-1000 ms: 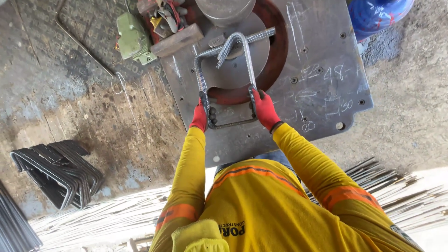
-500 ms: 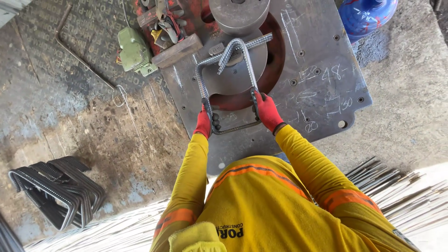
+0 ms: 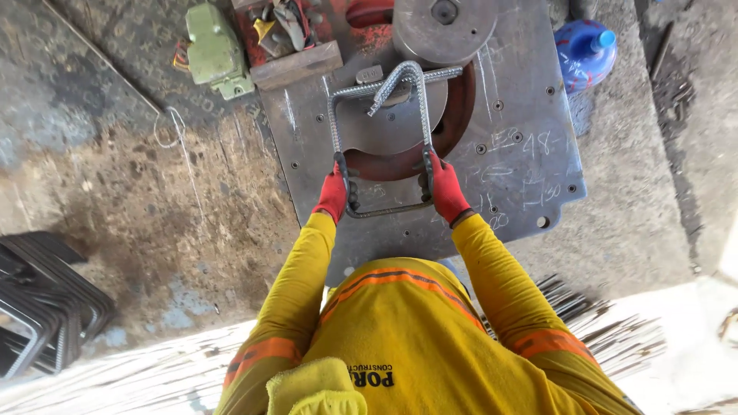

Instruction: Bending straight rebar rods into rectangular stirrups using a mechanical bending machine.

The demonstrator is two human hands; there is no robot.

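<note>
Both arms are stretched forward; the left hand [image 3: 333,194] and right hand [image 3: 445,187] are clamped on the near sides of a bent rebar stirrup [image 3: 378,115] laid on the steel bending table [image 3: 530,146].

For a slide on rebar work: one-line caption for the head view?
Red-gloved left hand and right hand hold a bent rebar stirrup on a steel bending table.

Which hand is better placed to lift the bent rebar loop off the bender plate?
Neither clearly: the left hand and right hand each grip one side of the rebar loop, level with each other.
</note>
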